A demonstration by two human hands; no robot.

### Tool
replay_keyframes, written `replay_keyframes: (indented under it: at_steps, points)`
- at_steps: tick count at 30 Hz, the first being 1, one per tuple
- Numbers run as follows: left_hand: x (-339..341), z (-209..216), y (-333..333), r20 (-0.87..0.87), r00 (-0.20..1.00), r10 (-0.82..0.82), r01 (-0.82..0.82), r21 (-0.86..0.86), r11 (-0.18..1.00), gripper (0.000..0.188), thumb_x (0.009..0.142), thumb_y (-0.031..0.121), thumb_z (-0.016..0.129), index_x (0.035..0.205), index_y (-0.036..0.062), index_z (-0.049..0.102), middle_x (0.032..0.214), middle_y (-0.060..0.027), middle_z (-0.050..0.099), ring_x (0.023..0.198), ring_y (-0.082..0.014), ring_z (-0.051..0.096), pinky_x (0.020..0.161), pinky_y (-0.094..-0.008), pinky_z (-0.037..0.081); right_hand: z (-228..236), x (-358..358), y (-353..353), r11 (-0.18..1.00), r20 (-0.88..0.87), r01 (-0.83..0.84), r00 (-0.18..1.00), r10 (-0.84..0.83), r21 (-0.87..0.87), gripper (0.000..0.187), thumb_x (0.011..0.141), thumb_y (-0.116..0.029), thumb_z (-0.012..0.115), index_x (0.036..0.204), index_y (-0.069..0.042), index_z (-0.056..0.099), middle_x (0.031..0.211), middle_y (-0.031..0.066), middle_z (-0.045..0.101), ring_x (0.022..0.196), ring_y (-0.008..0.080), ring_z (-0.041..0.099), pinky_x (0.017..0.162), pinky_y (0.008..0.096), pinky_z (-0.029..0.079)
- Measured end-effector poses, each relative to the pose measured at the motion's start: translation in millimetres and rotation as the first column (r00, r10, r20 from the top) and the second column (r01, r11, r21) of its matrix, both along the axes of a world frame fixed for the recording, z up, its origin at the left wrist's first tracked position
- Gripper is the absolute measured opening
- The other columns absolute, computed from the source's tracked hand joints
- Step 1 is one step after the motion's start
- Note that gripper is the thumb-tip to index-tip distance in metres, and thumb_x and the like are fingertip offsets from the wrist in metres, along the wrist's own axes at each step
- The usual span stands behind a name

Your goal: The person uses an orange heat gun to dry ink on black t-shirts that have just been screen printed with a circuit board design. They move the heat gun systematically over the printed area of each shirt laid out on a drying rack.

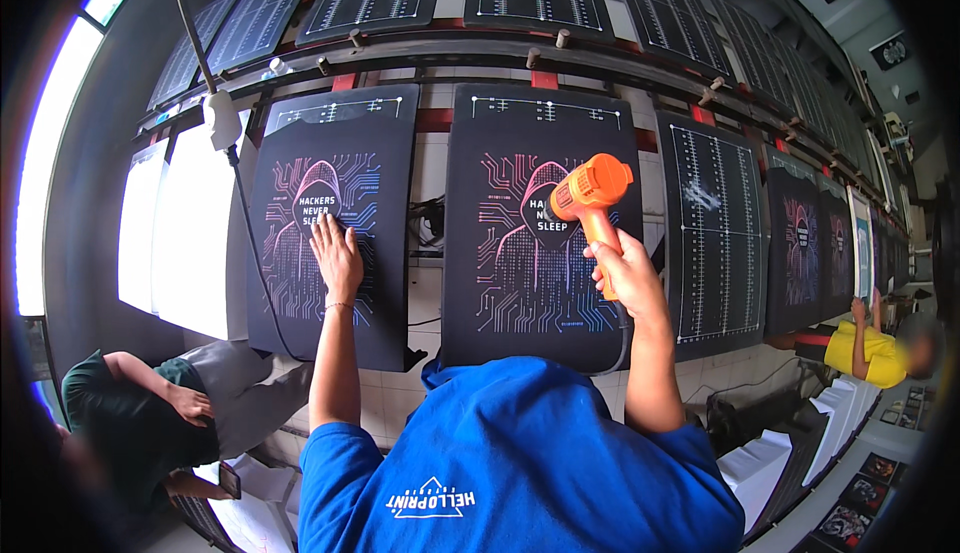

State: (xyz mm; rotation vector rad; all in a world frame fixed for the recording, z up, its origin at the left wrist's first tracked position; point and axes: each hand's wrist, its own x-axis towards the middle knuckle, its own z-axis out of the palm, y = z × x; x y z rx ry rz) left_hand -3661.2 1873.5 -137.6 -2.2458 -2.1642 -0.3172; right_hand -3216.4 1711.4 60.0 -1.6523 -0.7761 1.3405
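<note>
My right hand (630,271) is wrapped round the handle of an orange heat gun (592,189). The gun's nozzle points left, over the print on a black T-shirt (470,293) stretched on a flat board. To the left, another black T-shirt (275,298) with the same hooded-figure print in pink and blue lies on its own board. My left hand (338,258) rests on that print with its fingers stretched out, and holds nothing. A dark cord (622,338) runs down from the gun's handle.
A white plug connector (222,121) hangs on a cable at the left. Gridded print boards (712,233) stand to the right and across the rail (440,43). A person in dark green (150,403) is at the lower left; another in yellow (868,353) works at the right.
</note>
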Motion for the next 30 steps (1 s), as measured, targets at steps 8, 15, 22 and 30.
replay_keyframes:
  at_steps: [8,15,22,30]
  points:
    - [-3.0,5.5,-14.5,0.009,0.998,0.063,-0.063,0.038,0.997,0.059,0.104,0.037,0.036,0.146,-0.0046,0.034,0.155,-0.0210,0.030,0.146,-0.0376,0.022,0.119,-0.0472,0.014,-7.5,-7.3,6.4,0.999,0.004,-0.038,0.999,0.038,0.009,0.028,0.093,-0.018,0.058,0.111,0.003,0.057,0.086,0.0045,0.062,0.060,0.0078,0.056,0.051,0.0231,0.049]
    - [20.5,8.0,-46.0,0.006,1.000,0.014,-0.014,0.053,0.998,0.057,0.104,0.035,0.038,0.145,-0.0041,0.036,0.154,-0.0214,0.031,0.145,-0.0371,0.024,0.119,-0.0478,0.016,-9.1,-7.9,10.2,0.998,0.007,-0.050,0.999,0.050,0.028,0.028,0.093,-0.019,0.059,0.110,0.003,0.057,0.084,0.0040,0.061,0.059,0.0078,0.056,0.050,0.0233,0.049]
    - [53.3,56.0,-72.5,0.254,0.961,-0.111,0.063,0.188,0.980,0.051,0.099,0.022,0.051,0.144,0.0000,0.039,0.152,-0.0219,0.034,0.144,-0.0393,0.027,0.118,-0.0493,0.019,3.7,-10.4,-0.8,0.995,0.050,-0.095,0.994,0.096,-0.020,0.029,0.095,-0.020,0.059,0.113,0.002,0.057,0.081,0.0026,0.060,0.060,0.0075,0.056,0.050,0.0223,0.049]
    - [45.8,172.2,-80.4,0.218,0.971,-0.101,-0.057,0.616,0.786,0.052,0.094,0.016,0.054,0.142,0.0012,0.041,0.148,-0.0220,0.040,0.141,-0.0414,0.031,0.116,-0.0522,0.023,2.0,-14.7,-7.6,0.995,0.101,-0.094,0.990,0.097,-0.040,0.032,0.094,-0.020,0.059,0.118,0.002,0.057,0.084,0.0036,0.062,0.062,0.0072,0.057,0.051,0.0226,0.049]
